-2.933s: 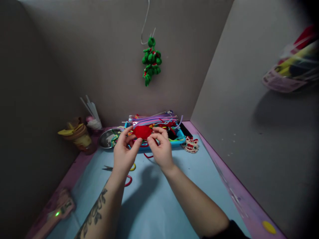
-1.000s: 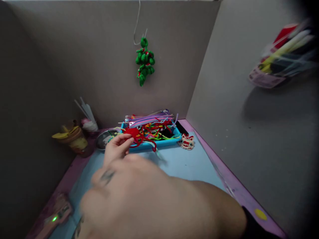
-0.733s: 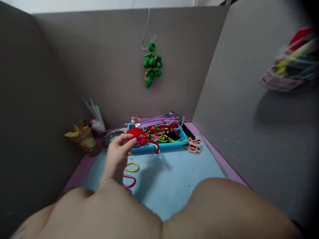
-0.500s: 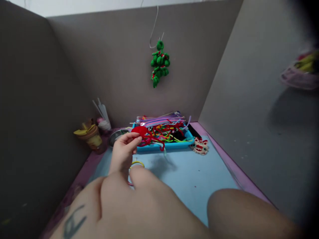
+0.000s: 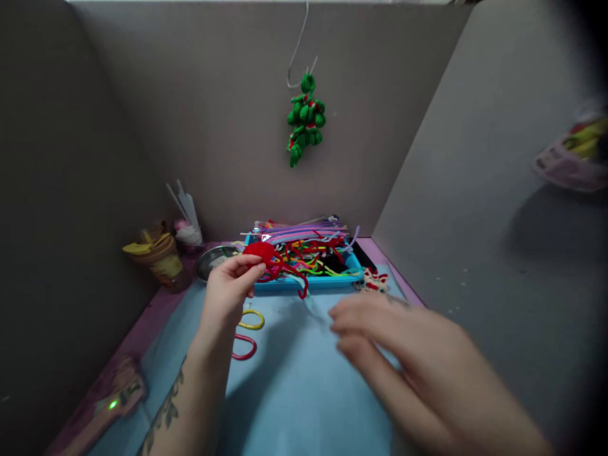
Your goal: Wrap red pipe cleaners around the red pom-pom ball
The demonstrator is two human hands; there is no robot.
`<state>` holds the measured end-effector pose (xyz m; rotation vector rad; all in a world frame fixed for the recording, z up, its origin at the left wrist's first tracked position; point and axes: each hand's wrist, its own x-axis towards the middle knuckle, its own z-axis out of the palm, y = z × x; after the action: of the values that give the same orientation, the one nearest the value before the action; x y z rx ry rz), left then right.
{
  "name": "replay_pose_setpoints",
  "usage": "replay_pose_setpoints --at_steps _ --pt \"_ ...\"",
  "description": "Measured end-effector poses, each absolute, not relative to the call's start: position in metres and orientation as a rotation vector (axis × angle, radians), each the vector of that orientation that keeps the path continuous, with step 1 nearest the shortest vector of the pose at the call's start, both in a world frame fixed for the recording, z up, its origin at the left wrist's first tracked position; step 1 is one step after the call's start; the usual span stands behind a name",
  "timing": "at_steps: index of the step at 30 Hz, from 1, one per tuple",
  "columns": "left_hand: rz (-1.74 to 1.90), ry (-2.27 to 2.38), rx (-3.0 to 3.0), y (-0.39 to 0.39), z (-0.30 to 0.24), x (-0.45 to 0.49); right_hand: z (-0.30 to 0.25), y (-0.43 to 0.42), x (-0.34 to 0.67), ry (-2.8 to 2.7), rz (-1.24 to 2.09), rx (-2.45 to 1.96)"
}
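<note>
My left hand (image 5: 230, 285) is closed in a pinch on a red pipe-cleaner piece (image 5: 260, 252), flat and rounded, with loose red strands (image 5: 302, 285) trailing down to the right. Behind it stands a blue tray (image 5: 327, 280) full of many-coloured pipe cleaners (image 5: 308, 253). My right hand (image 5: 394, 354), blurred, hovers over the blue mat at the right. Its fingers are stretched out with the thumb apart, and nothing shows in it. Beside my left forearm lie a yellow loop (image 5: 251, 320) and a red loop (image 5: 244, 347), perhaps scissor handles, partly hidden by the arm.
A metal bowl (image 5: 204, 263) and a brown-yellow pot (image 5: 166, 266) stand at the left. A device with a green light (image 5: 116, 400) lies near the front left. A beige-red ornament (image 5: 373, 280) rests right of the tray. Green leafy decoration (image 5: 305, 120) hangs on the grey wall.
My right hand has moved from close to the camera, where it covered much of the view, out to the right. My left hand keeps its pinch on the red piece.
</note>
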<state>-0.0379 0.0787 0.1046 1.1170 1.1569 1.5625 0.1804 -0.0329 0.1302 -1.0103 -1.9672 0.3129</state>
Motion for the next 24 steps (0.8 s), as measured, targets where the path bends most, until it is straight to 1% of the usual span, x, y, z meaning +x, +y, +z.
replay_pose_setpoints --at_steps 1,3,6,8,12,16,19,24 --pt "1.568 1.162 1.119 0.078 0.105 -0.037 0.144 -0.011 0.181 -1.986 0.302 -1.129" --pt "1.585 1.163 1.113 0.078 0.104 -0.035 0.149 0.026 0.180 -1.977 0.346 -1.322" --pt "1.611 1.162 1.086 0.080 0.101 -0.034 0.118 0.063 0.170 -1.967 0.584 -1.510" --pt "1.625 1.157 1.058 0.082 0.099 -0.035 0.094 0.078 0.162 -1.974 0.669 -1.554" --pt "1.663 1.147 1.012 0.087 0.097 -0.040 0.069 0.093 0.151 -2.041 0.688 -1.533" --pt "1.806 1.173 0.973 0.091 0.099 -0.048 0.071 0.092 0.150 -2.101 0.767 -1.327" --pt "1.968 1.183 0.973 0.090 0.102 -0.053 0.077 0.087 0.153 -2.090 0.719 -1.221" --pt "2.156 1.253 1.070 0.085 0.106 -0.058 0.082 0.082 0.159 -2.058 0.588 -1.337"
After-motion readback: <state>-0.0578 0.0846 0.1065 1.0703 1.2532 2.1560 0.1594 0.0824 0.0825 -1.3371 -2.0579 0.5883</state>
